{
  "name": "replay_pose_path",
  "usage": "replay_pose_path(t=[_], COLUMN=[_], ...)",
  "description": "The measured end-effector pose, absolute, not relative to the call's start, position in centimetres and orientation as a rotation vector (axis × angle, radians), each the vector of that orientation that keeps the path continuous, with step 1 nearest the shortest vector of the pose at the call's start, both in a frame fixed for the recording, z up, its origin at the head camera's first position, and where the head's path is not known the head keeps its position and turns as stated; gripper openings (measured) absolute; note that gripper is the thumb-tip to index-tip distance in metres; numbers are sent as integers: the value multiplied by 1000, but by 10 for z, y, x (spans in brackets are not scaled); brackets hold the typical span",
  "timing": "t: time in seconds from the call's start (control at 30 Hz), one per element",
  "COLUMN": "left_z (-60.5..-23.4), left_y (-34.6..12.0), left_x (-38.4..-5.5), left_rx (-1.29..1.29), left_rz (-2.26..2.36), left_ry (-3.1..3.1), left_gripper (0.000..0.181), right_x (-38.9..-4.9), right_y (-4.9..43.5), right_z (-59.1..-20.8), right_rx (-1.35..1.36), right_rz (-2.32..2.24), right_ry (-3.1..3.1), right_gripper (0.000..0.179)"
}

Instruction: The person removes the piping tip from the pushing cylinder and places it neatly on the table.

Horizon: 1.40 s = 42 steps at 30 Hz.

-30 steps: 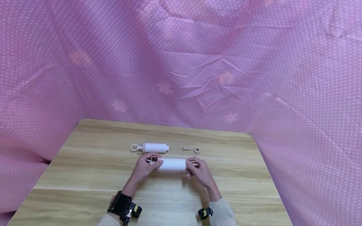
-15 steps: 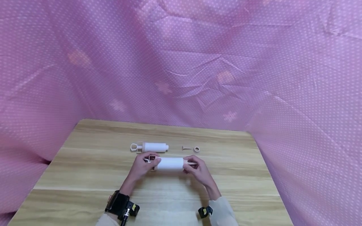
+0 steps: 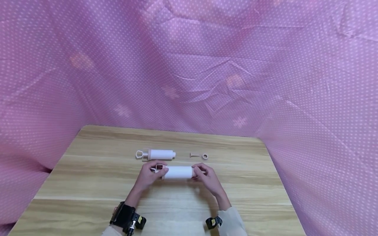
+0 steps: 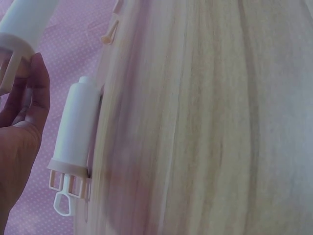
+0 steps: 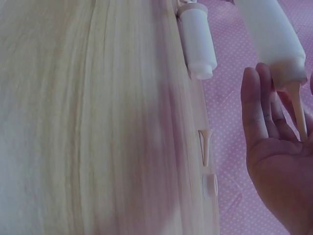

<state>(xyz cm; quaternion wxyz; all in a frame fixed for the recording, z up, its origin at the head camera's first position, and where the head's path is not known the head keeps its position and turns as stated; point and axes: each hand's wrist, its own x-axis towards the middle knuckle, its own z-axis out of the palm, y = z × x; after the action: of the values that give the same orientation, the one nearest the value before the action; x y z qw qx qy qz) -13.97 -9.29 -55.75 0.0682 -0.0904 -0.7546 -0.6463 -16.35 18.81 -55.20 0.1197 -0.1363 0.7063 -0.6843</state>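
Note:
A large white syringe [image 3: 178, 172] with a beige finger-grip collar is held level above the table between both hands. My left hand [image 3: 146, 177] grips its collar end, where the white plunger handle pokes out; the thumb lies along the barrel. At the opposite end, my right hand [image 3: 208, 178] pinches the beige end cap [image 5: 287, 74] between thumb and fingers. From this cap a thin tapered nozzle [image 5: 297, 105] points in toward the right palm, mostly hidden from the head view. Just beyond the hands lies a second, similar syringe [image 3: 161, 154], its tip bare of any nozzle.
Right of the second syringe, a loose beige nozzle [image 5: 205, 147] and a beige ring cap [image 5: 210, 186] lie side by side. The wooden table [image 3: 112, 186] ends at a pink dotted cloth [image 3: 189, 72] that rises behind it and along both sides.
The syringe has shifted slightly left with both hands. My right fingers have turned around the end cap, and the nozzle that stuck out past them is now largely covered.

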Motion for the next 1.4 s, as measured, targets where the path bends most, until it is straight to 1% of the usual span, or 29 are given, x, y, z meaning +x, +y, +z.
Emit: replay_pose_path(t=[0.23,0.47,0.67,0.87,1.13,1.4], left_z=[-557,-551,-555,-554,-554,-553], left_y=[-95,-96,-97,-98,-101,-101], left_x=[-142,-142,-142,-139,-139,-138], left_rx=[-269,-246,-229,-267,-423,-351], left_rz=[-1958,-1984,-2000,-2026,-2083,-2073], left_ry=[-2283,-2282,-2289,-2307,-2350,-2344], left_gripper=[25,24,25,30,43,40], right_x=[-167,-167,-166,-166,-168,-169], right_y=[185,186,191,194,193,193], right_z=[-552,-549,-548,-549,-548,-550], right_rx=[-389,-457,-481,-458,-385,-361], right_rz=[-2023,-2009,-1989,-1952,-1985,-1971], right_ry=[2084,2097,2106,2078,2105,2073], right_gripper=[31,27,30,32,30,31])
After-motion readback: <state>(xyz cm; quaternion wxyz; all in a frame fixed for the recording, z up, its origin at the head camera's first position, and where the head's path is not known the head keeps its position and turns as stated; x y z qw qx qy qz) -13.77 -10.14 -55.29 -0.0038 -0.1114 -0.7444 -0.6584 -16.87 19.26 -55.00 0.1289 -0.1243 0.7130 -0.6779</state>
